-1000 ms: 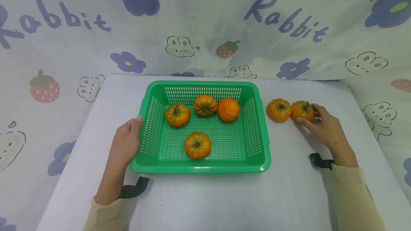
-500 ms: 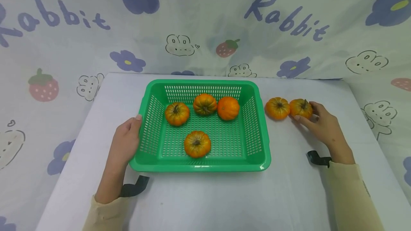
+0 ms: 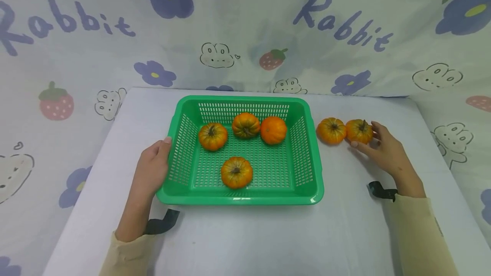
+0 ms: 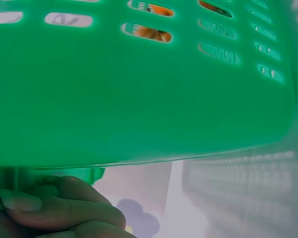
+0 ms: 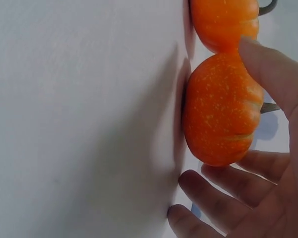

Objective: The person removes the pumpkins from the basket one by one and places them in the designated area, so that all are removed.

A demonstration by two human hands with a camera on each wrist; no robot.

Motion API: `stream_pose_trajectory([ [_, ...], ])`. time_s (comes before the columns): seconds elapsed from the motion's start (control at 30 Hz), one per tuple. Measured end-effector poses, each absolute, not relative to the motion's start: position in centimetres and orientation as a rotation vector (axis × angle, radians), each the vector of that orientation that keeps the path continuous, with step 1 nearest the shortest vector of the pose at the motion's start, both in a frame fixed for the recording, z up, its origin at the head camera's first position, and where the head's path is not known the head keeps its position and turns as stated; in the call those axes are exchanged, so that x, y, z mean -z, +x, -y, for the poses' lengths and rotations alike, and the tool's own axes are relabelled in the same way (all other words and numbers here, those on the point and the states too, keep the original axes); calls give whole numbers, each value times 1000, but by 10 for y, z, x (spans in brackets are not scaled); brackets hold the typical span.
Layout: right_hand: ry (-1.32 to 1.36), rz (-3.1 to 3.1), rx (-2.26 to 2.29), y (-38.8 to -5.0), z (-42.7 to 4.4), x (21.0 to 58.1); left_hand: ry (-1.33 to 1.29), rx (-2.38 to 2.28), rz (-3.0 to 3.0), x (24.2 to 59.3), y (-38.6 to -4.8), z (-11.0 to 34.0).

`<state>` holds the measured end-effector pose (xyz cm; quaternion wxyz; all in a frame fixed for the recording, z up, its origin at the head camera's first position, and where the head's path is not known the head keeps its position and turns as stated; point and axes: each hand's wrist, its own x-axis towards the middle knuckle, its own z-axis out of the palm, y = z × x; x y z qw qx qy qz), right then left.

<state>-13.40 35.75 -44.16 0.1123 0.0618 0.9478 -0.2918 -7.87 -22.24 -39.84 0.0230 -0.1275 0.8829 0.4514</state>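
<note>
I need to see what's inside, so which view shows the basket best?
The head view: it looks into the basket and shows nearly all its rim, part hidden by the left hand. The left wrist view shows only part, up close; the right wrist view, none.

Basket (image 3: pixel 199 200): smooth, glossy plast.

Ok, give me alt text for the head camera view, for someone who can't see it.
A person's left hand grips the rim of a green basket holding four small pumpkins, while the right hand is spread around the rightmost of two pumpkins side by side on the white table. Behind hangs a cloth printed with rabbits, strawberries and flowers.
</note>
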Motion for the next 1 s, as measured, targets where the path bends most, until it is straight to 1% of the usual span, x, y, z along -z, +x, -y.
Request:
stream_pose_trajectory([
  [0.37, 120, -2853, 863, -124, -351, 430, -392, -1405, -2714, 398, -79, 223],
  [0.57, 29, -2960, 882, -118, -332, 410, -391, -1409, -2721, 399, -79, 224],
  [0.8, -199, -3011, 894, -108, -299, 376, -402, -1431, -2692, 398, -79, 224],
  [1.0, -394, -3012, 893, -102, -273, 356, -393, -1435, -2688, 397, -78, 224],
])
